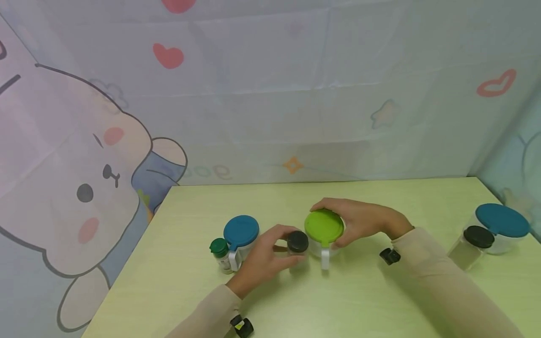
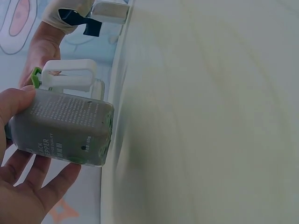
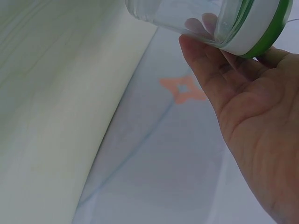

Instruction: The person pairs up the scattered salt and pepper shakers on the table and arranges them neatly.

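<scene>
My left hand (image 1: 263, 256) grips a black-lidded pepper jar (image 1: 297, 241) between thumb and fingers, near the middle of the table. In the left wrist view, "pepper" lettering shows on the side of this pepper jar (image 2: 65, 126). Just right of it is a clear jar with a lime-green lid (image 1: 323, 226) and a white handle pointing toward me. My right hand (image 1: 363, 219) holds that jar from the right, thumb near the front and fingers around the back. The right wrist view shows fingers against the clear wall of the green-lidded jar (image 3: 187, 16), below its lid.
Left of my left hand stand a blue-lidded jar (image 1: 241, 231) with a white handle and a small green-capped shaker (image 1: 220, 256). At the right edge of the table (image 1: 338, 305) are another blue-lidded container (image 1: 502, 220) and a black-lidded jar (image 1: 467, 251). A printed curtain (image 1: 262, 94) hangs behind.
</scene>
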`<state>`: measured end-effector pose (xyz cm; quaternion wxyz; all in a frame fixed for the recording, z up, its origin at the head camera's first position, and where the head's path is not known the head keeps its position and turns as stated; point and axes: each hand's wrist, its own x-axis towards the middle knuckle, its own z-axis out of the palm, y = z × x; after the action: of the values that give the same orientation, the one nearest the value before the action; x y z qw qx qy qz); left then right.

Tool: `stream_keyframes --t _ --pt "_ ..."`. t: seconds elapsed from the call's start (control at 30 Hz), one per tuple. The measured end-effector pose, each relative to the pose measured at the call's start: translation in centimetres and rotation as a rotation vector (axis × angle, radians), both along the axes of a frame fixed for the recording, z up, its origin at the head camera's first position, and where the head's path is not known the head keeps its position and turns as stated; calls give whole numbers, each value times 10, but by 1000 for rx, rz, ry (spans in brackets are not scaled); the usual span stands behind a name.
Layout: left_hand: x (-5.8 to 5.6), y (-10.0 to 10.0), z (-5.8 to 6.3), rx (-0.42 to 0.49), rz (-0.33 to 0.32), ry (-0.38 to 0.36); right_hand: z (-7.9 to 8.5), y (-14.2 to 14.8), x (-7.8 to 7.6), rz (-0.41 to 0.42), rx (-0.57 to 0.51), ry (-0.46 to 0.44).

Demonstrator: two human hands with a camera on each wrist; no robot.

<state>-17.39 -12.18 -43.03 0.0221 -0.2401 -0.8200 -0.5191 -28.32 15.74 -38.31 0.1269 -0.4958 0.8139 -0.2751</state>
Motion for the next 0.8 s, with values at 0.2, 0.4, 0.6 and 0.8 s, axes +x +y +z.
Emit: stream_keyframes --t 0.2,0.4,0.6,0.8 --pt "3 -4 0 -9 -3 -9 0 -5 1 3 10 -1" --pt "6 -6 0 -16 -7 -12 -1 -8 2 -1 16 -9" --pt "7 -8 -1 -12 -19 -16 -4 -10 2 3 28 -5" --pt "9 -9 -1 -21 -19 -27 -5 -13 1 -5 31 -9"
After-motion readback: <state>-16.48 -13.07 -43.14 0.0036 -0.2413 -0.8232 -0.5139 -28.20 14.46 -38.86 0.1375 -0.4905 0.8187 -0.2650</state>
